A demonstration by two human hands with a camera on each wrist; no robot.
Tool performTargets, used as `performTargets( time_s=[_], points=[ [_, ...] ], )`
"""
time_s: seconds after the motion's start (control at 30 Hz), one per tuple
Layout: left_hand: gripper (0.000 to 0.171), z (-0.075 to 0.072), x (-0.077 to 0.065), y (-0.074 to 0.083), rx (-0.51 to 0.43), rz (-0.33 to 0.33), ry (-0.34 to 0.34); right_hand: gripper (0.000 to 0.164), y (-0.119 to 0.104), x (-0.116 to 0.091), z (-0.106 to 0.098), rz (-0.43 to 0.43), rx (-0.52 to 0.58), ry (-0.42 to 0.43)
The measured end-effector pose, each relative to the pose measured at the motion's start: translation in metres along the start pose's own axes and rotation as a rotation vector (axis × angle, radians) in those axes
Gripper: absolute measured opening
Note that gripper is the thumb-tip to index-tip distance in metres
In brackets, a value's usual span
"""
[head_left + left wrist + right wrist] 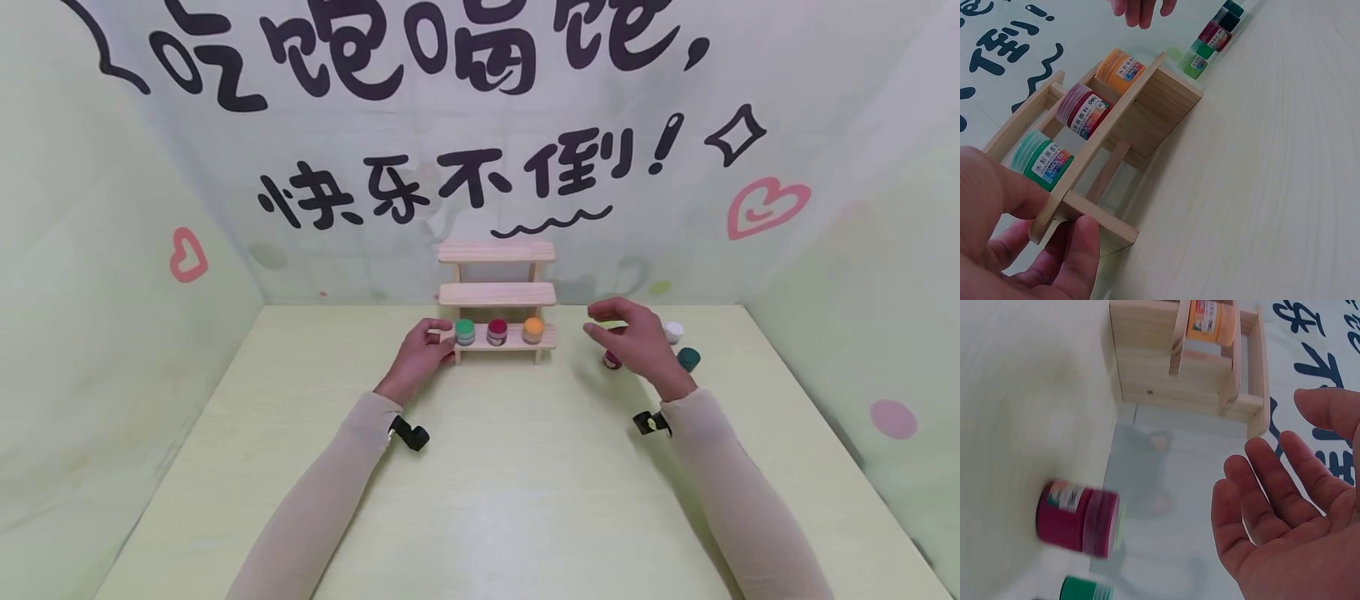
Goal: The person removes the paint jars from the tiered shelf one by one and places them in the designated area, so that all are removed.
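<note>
A three-tier wooden stand (497, 293) stands at the back of the table. My left hand (417, 357) grips the left end of its lowest shelf, thumb above and fingers beneath, as the left wrist view shows. On that shelf sit three paint jars in a row: green (1047, 161), dark red (1085, 111) and orange (1121, 70). To the right of the stand, my right hand (637, 337) hovers with fingers relaxed and slightly bent, holding nothing. Beneath it, partly covered in the head view, is a magenta paint jar (1072, 515).
Beside the magenta jar are a green jar (1082, 589), a white-lidded jar (674, 332) and a dark teal jar (688, 359). A printed cloth wall (375, 275) rises right behind the stand. The pale table (495, 483) extends toward the front.
</note>
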State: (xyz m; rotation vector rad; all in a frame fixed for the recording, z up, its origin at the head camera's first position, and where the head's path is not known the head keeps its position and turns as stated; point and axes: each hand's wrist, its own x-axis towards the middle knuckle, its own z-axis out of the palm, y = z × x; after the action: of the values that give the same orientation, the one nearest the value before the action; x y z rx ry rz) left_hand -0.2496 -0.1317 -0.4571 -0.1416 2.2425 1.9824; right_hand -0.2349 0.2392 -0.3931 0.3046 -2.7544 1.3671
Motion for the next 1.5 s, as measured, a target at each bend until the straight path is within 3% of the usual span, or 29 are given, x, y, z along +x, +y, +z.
performTargets(
  time_s=[0.47, 0.83, 1.17, 1.5],
  points=[
    [0.031, 0.000, 0.001, 0.001, -0.008, -0.008, -0.005, 0.039, -0.023, 0.027, 0.045, -0.056, 0.077, -0.052],
    [0.031, 0.000, 0.001, 0.000, -0.009, -0.009, -0.011, 0.036, -0.025, 0.031, 0.068, -0.057, 0.090, -0.107],
    [0.030, 0.000, 0.003, -0.001, -0.013, -0.001, -0.007, 0.038, -0.018, 0.032, 0.079, -0.124, 0.040, -0.104],
    [0.030, 0.002, 0.001, 0.000, -0.005, 0.011, 0.006, 0.034, -0.023, 0.026, 0.075, -0.096, 0.034, -0.125]
  ],
)
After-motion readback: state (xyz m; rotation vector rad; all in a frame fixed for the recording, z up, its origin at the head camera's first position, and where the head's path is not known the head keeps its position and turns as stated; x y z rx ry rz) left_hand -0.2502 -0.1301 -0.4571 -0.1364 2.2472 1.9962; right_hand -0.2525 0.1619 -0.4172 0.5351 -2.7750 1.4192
